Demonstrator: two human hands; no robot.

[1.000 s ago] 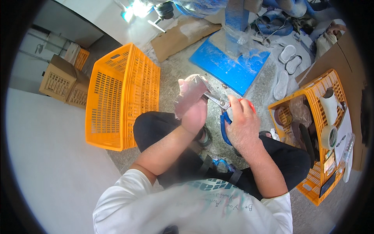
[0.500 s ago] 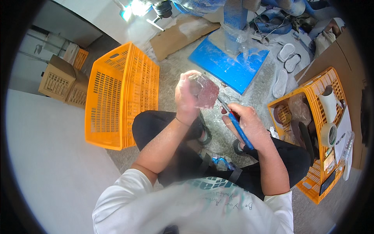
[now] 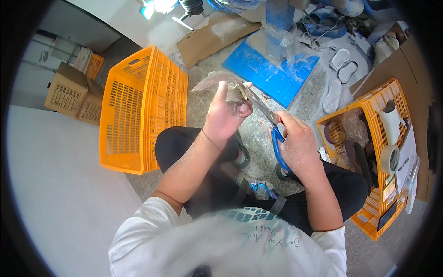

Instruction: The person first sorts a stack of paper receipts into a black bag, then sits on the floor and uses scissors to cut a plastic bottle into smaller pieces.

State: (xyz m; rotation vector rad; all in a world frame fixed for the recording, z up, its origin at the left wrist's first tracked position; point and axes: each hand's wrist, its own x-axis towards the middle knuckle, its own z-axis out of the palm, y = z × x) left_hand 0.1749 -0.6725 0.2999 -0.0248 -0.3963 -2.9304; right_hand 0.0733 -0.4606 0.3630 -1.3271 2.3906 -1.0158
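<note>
My left hand (image 3: pixel 223 117) is raised in front of me with its fingers closed around a thin, floppy piece (image 3: pixel 211 81). The piece looks pale and partly see-through, and one flap of it hangs out to the left. A brownish-grey part shows between my fingers; its exact kind I cannot make out. In my right hand (image 3: pixel 299 145) is a pair of scissors (image 3: pixel 278 138) with blue handles. Their metal blades point up and left, and the tips meet the piece beside my left fingertips. Whether the blades have cut into it is hidden.
Nested orange crates (image 3: pixel 146 111) stand at left. Another orange crate (image 3: pixel 376 207) at right holds abrasive-looking brown bands, plastic and a tape roll (image 3: pixel 389 159). Ahead lie a dusty blue board (image 3: pixel 272 74), cardboard (image 3: pixel 212 39) and white sandals (image 3: pixel 332 96). My bent legs are below.
My left hand has turned over, and the reddish-brown face of the piece no longer shows. The scissors have swung up and left, their blades now at the piece.
</note>
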